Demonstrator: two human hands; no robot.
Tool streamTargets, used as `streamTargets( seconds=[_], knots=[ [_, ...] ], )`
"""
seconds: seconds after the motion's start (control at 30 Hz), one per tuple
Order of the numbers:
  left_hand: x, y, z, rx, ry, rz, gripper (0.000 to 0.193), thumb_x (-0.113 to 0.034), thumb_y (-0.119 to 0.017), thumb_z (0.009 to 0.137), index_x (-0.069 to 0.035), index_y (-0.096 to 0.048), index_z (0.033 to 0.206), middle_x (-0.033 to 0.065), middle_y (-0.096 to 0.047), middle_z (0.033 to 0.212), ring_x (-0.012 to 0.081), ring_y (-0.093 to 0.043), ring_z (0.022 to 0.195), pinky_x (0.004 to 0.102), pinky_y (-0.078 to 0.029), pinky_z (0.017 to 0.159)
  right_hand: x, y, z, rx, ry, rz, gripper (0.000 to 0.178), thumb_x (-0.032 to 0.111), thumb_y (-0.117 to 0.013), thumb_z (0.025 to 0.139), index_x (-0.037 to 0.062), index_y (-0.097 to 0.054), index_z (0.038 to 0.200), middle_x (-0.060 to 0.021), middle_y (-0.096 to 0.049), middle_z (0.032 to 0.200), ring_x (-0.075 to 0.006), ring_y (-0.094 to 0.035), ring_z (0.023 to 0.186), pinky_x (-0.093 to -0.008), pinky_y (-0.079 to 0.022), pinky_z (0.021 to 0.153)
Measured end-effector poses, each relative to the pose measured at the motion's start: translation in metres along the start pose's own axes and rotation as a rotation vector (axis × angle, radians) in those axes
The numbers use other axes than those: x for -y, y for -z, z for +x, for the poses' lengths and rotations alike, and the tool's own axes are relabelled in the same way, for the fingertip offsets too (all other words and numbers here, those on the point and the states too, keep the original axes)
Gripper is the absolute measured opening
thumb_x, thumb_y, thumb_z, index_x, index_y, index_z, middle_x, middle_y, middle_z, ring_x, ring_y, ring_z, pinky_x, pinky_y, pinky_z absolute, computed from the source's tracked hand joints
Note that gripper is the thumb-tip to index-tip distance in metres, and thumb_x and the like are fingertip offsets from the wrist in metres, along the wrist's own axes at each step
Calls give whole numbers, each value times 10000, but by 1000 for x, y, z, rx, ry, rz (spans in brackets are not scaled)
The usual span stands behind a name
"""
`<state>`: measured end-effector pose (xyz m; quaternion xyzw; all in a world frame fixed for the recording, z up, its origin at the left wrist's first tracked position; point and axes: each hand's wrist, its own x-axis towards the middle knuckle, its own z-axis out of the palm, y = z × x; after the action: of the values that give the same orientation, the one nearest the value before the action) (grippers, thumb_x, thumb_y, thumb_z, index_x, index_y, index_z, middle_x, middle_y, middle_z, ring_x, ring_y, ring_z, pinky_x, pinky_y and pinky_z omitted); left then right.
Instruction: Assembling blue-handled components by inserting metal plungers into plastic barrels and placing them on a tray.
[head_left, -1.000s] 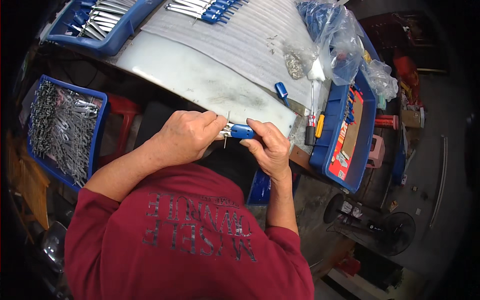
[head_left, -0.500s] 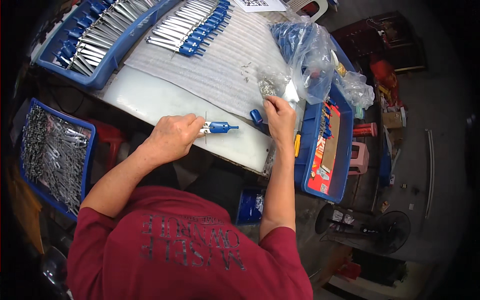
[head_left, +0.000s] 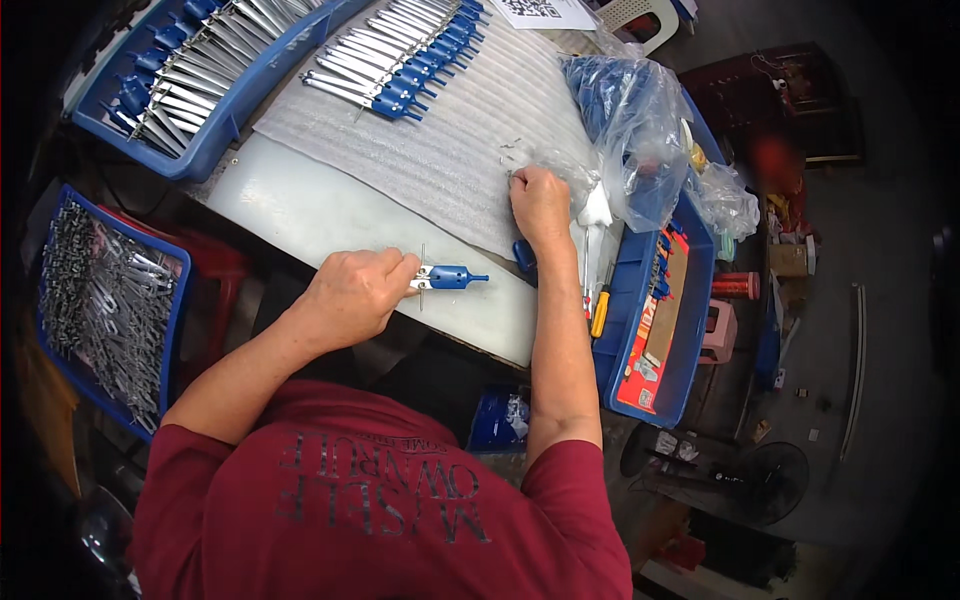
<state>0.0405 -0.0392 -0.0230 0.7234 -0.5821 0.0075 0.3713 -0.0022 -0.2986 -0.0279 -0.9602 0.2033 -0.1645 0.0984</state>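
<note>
My left hand (head_left: 355, 295) is closed around the silver metal arm of a part with a blue plastic end (head_left: 455, 277). The blue end points right, over the white board (head_left: 300, 205), and a thin metal pin crosses the part beside my fingers. Farther away, my right hand (head_left: 541, 208) is pinched over the grey foam sheet (head_left: 400, 170), next to small metal pieces and a clear bag (head_left: 570, 168). What its fingertips hold is hidden. A loose blue plastic piece (head_left: 523, 255) lies by my right wrist. Several similar blue-ended metal parts (head_left: 400, 70) lie in a row on the foam.
A blue crate (head_left: 205, 150) of similar parts stands far left; another blue crate (head_left: 180, 300) with metal pieces sits lower left. On the right are a yellow-handled screwdriver (head_left: 600, 312), a blue bin (head_left: 655, 400) and a clear plastic bag (head_left: 640, 130) holding blue pieces. A black fan (head_left: 770, 482) stands lower right.
My right hand has moved away from me and slightly left, to the small metal pieces on the foam. The left hand still holds the blue-ended metal part, with little movement.
</note>
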Motion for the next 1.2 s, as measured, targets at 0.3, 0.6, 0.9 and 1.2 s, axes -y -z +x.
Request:
streamTargets(
  seconds=[0.3, 0.6, 0.9, 1.2],
  knots=[
    [-1, 0, -2, 5, -3, 0, 147, -93, -594, 728, -44, -483, 811, 92, -447, 637, 267, -504, 558, 362, -405, 471, -4, -2, -7, -51, 29, -14, 134, 93, -515, 751, -19, -588, 762, -196, -587, 721, -337, -572, 685, -402, -444, 627],
    [2, -1, -2, 15, -13, 6, 154, -94, -590, 726, -43, -479, 819, 88, -451, 646, 258, -510, 568, 356, -406, 481, 46, 58, -65, 312, -143, 659, 145, 103, -526, 824, -13, -519, 736, 54, -432, 640, -36, -367, 608, -204, -318, 520],
    [1, -3, -6, 24, -24, 62, 158, -102, -589, 724, -41, -480, 821, 85, -460, 653, 247, -521, 574, 344, -417, 495, 76, 64, -90, 372, -36, 472, 149, 117, -551, 803, -25, -541, 758, -39, -457, 569, -93, -400, 536, -257, -354, 490],
    [0, -9, -8, 42, -43, 183, 141, -111, -575, 730, -46, -475, 803, 77, -463, 649, 233, -523, 563, 341, -418, 476, 78, 55, -93, 316, -52, 402, 166, 129, -552, 770, -37, -562, 764, -137, -522, 591, -158, -481, 536, -297, -403, 525]
  ],
)
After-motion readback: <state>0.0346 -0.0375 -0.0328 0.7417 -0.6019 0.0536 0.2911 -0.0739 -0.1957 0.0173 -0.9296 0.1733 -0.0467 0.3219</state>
